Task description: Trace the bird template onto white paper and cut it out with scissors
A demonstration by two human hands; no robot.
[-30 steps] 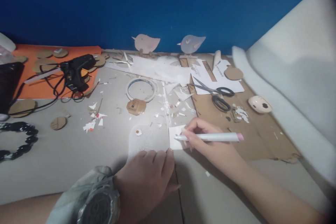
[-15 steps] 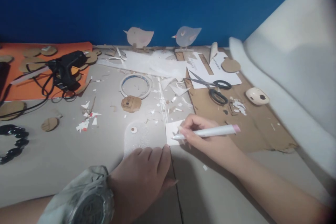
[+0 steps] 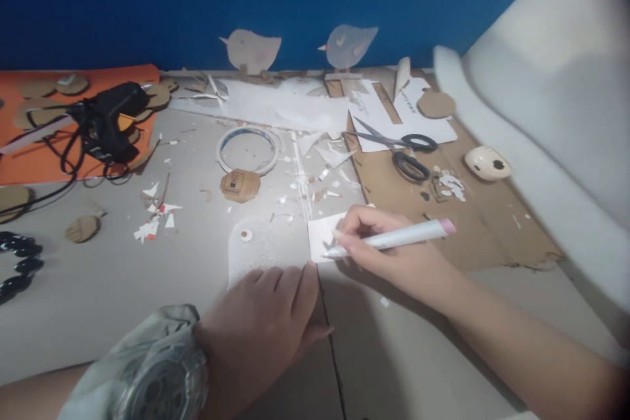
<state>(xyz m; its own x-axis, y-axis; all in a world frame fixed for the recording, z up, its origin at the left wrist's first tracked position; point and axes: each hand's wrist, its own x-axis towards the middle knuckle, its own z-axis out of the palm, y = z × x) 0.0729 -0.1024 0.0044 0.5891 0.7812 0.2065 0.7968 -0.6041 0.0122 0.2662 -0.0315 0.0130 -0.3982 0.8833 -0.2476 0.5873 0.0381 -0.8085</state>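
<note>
My right hand (image 3: 388,252) grips a white pen with a pink cap (image 3: 398,236), its tip resting on a small white paper square (image 3: 322,234). My left hand (image 3: 266,325), with a watch on the wrist, lies flat with fingers together, pressing down the near edge of a pale rounded cut-out (image 3: 263,246) that has a small round eye. The paper square sits just right of that cut-out, at a seam in the table.
Black-handled scissors (image 3: 401,151) lie on brown cardboard (image 3: 472,230) at right. A tape ring (image 3: 249,149), a black glue gun (image 3: 105,121) on orange sheet (image 3: 34,157), two paper birds (image 3: 251,49) against the blue wall, paper scraps and cardboard discs lie around. White foam (image 3: 541,144) rises at right.
The view has shifted slightly, so things sit a little further left and higher. The pen tip has moved a little along the paper square. My left hand stays pressed down.
</note>
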